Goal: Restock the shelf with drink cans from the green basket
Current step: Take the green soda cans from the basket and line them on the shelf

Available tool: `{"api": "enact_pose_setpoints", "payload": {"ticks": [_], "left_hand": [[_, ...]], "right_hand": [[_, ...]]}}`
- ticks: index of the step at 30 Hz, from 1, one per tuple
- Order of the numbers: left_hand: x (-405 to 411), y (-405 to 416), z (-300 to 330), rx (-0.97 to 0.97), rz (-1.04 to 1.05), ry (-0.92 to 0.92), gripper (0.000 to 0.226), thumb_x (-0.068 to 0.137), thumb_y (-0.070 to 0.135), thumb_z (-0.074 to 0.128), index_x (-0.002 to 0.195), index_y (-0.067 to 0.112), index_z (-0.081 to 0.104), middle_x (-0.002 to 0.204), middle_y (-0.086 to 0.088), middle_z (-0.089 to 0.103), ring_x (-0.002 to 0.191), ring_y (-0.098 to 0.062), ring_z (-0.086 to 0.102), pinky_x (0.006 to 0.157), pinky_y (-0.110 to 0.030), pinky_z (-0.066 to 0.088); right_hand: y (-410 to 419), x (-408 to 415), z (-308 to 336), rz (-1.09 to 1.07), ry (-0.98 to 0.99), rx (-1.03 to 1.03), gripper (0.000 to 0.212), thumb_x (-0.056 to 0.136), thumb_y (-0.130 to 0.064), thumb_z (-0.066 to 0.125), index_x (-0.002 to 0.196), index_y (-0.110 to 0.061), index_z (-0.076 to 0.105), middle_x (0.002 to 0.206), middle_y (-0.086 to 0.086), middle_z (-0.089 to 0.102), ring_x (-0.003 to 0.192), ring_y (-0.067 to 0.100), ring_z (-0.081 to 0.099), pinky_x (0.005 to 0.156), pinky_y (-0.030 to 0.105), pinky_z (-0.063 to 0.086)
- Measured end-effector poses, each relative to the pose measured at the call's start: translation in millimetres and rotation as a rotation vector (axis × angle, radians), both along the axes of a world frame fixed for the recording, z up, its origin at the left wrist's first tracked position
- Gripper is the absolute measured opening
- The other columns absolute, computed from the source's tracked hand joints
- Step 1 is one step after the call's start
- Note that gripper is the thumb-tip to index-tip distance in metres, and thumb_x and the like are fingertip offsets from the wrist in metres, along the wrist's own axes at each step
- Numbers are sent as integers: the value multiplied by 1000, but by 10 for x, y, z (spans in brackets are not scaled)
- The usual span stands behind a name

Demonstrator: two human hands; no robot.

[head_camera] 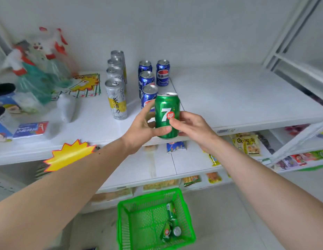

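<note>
Right now you have a green 7up can (167, 115) upright between both hands at the front edge of the upper shelf (229, 98), just in front of the nearest blue Pepsi can (148, 96). Your left hand (140, 130) wraps it from the left, thumb pressed across the lower label, while your right hand (193, 129) pinches the right side with thumb tip on the red logo. This looks like the placing step: the can is out of the green basket (153, 221), where more green cans (170, 222) lie on their sides. Next, you probably need to set it down on the bare shelf right of the Pepsi row, starting a new line beside it and the silver tea cans (116, 98), label facing out, without nudging the front Pepsi.
</note>
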State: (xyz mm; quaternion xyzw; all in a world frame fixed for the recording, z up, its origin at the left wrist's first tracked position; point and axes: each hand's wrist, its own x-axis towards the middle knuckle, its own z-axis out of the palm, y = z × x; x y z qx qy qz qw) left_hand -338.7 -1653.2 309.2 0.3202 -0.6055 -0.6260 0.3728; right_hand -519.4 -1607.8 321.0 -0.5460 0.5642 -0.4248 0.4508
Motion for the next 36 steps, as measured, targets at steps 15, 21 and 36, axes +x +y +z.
{"api": "enact_pose_setpoints", "payload": {"ticks": [15,21,36], "left_hand": [[-683,-201,169,-102,-57,-80,77,73,-2,78,138,23,44,123,-10,63,118,-24,57,90,-41,53],[-927,-170,167,-85,-65,-124,83,61,-1,76,134,28,48,124,-8,62,116,-27,58,97,-52,49],[-1480,-987,209,-23,-3,-226,61,78,26,76,132,14,49,119,-7,66,110,-20,64,99,-44,50]], "right_hand": [[-174,-707,134,-79,-71,-1,48,76,-24,83,112,-8,54,104,10,74,94,29,72,86,53,57],[-256,-1023,43,-44,-1,-60,70,58,-29,91,121,-19,61,109,1,73,97,22,72,88,48,58],[-857,-1336,-338,-172,137,-108,64,59,-15,92,114,-26,63,107,-6,70,102,7,64,86,23,51]]}}
